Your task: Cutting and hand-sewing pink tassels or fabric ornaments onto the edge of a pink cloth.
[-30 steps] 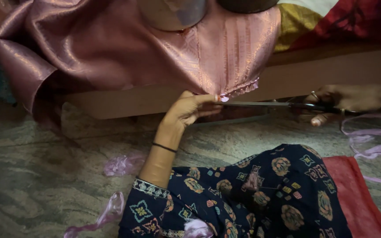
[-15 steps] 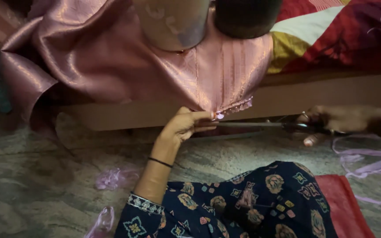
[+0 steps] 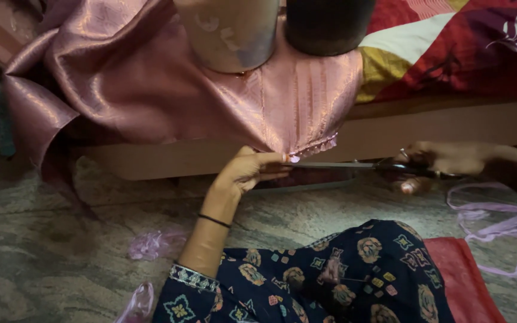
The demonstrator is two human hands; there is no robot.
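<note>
Shadowing scissors point(image 3: 354, 165) in right hand point(image 3: 444, 161)

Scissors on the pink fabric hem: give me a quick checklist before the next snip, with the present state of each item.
1. Left hand pinches the lower edge of the pink fabric: ok.
2. Right hand grips the handles of the scissors: ok.
3. Blades lie level along the hem, tips at the left fingers: ok for line, not ok for finger clearance.
4. Blades open or closed: cannot tell, too dark and thin.
5. Fabric weighted on the bed by two cylindrical containers: ok.
6. Cut pink strips lie on the floor, apart from the blades: ok.
</note>
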